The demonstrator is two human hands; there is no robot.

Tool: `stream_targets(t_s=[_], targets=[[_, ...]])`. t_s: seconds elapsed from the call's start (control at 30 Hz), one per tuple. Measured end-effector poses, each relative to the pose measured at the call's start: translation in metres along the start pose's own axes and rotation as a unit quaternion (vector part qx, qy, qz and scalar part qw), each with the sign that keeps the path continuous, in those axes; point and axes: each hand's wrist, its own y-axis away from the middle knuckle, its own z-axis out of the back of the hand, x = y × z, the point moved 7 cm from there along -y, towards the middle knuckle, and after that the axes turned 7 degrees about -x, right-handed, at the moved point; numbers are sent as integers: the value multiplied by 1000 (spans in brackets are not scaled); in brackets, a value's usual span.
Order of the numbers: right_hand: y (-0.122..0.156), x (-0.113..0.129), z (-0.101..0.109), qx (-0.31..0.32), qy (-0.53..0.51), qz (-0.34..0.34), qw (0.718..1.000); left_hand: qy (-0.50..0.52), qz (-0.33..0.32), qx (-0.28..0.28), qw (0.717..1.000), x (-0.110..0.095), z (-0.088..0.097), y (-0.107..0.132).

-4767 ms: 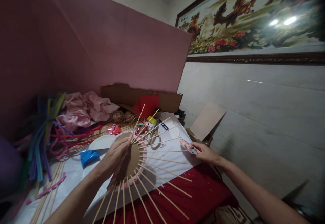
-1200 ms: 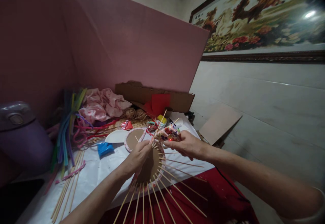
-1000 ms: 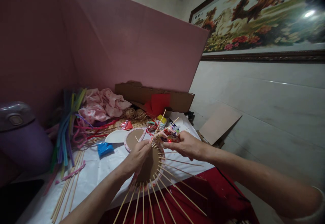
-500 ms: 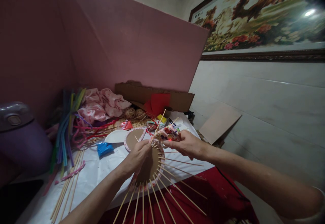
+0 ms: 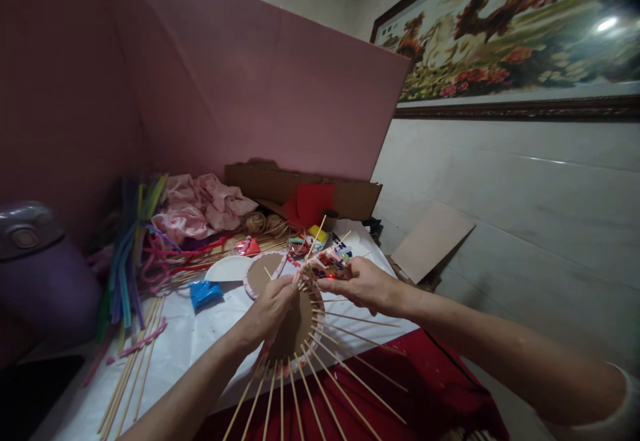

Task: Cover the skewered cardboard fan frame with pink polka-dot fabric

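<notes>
- Spreading thin wooden sticks from its rim like rays, a cardboard disc is held tilted above the near part of the table, at the lower middle of the view.
- The disc is pinched at its upper left edge by the left hand, whose thumb and fingers are closed narrowly on it.
- A floral-patterned glue gun, its small red light lit, is grasped by the right hand, with the fingers wrapped around it.
- The front of the glue gun is brought to the upper rim, just beside the left thumb; whether the rim is touched cannot be told.
- Behind the left hand, a second disc edged in pink and white is laid beside a white paper piece and a blue packet.
- Loose sticks are crossed by a pink pipe cleaner on the white sheet at the left.
- Farther back, crumpled pink cloth is heaped near balls of twine.
- Below the sheet, red cloth is seen under the sticks.
</notes>
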Motion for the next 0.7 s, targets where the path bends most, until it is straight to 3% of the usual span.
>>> stream_targets(t_s=[0.33, 0.7], targets=[[-2, -4, 0, -1, 7, -5, 1000, -8, 25, -26, 999, 7, 4, 1], [-3, -6, 3, -9, 5, -1, 1000, -21, 23, -15, 999, 10, 3, 0]])
